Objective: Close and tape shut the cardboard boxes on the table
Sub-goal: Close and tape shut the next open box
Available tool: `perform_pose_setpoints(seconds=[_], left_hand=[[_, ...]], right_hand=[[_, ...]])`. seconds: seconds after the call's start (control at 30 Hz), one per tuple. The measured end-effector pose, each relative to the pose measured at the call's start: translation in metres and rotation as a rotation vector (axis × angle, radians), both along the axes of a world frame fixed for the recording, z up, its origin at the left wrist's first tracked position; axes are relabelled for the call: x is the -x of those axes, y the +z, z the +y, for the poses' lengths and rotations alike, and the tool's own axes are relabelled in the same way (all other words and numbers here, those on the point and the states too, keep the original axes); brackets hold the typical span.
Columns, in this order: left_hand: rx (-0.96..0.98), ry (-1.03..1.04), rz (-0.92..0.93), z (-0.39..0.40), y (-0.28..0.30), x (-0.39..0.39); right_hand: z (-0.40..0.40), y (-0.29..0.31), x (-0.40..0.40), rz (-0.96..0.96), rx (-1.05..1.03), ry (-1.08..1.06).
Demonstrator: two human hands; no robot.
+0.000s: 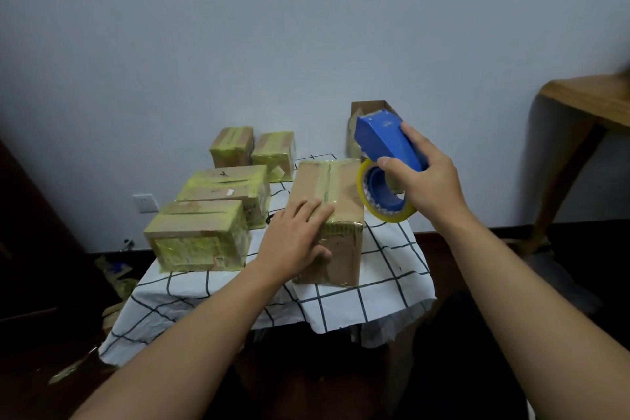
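A closed cardboard box point(335, 194) stands in the middle of the table, with a tape strip along its top seam. My left hand point(297, 239) rests on its near left top corner, fingers straight across the top and thumb down the front face. My right hand point(424, 177) grips a blue tape dispenser point(385, 141) carrying a yellowish tape roll point(381, 203), held in the air just right of the box. An open box point(370, 109) stands behind the dispenser, mostly hidden.
Several taped boxes sit on the left: two larger ones point(199, 235) point(228, 189) and two small ones point(233, 150) point(274, 153) at the back. A checked cloth point(341, 303) covers the small table. A wooden table point(586, 102) stands at right. Tape scraps lie on the dark floor point(68, 372).
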State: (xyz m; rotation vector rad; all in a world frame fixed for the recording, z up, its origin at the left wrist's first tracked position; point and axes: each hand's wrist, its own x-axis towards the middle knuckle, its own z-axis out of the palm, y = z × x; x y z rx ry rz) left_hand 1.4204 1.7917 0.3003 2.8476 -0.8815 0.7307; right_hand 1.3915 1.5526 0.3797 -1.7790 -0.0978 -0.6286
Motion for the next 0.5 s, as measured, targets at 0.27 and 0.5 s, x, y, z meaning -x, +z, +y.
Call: perform_pose_setpoints(seconds=[0.27, 0.5], left_hand=[[0.1, 0.093, -0.17, 0.005, 0.047, -0.019], [0.146, 0.144, -0.077, -0.009, 0.05, -0.067]], right_hand=[[-0.007, 0.02, -0.002, -0.055, -0.078, -0.016], [-0.009, -0.02, -0.029, -0.001, -0.035, -0.062]])
